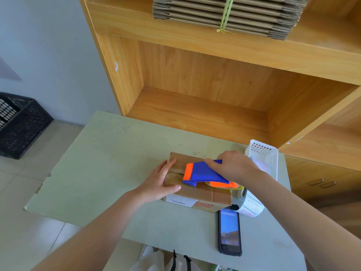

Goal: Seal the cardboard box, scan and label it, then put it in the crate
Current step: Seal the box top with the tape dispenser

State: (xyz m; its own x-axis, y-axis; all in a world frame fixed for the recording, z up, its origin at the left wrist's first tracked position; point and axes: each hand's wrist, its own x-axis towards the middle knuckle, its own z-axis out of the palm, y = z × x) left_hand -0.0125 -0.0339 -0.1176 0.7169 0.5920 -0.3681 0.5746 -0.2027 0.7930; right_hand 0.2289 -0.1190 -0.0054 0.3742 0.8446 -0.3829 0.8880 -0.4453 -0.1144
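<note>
Black crate (pixel 19 124): sits on the floor, far left, well apart from the table (pixel 109 163). It waits for the box.
Left hand (pixel 159 183): lies flat on the cardboard box (pixel 197 194), fingers (pixel 168 165) spread, so the box does not slide.
Cardboard box: on the table, in the middle.
Tape dispenser (pixel 205 174): blue and orange, down on the box top to stick tape on the flaps.
Right hand (pixel 232 166): fingers curled tight round the dispenser.
Scanner phone (pixel 229 231) and label roll (pixel 250 206): close by for later.

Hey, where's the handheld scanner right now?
In the head view the handheld scanner lies screen-up on the table at lower right, just in front of the cardboard box and beside the label roll.
</note>
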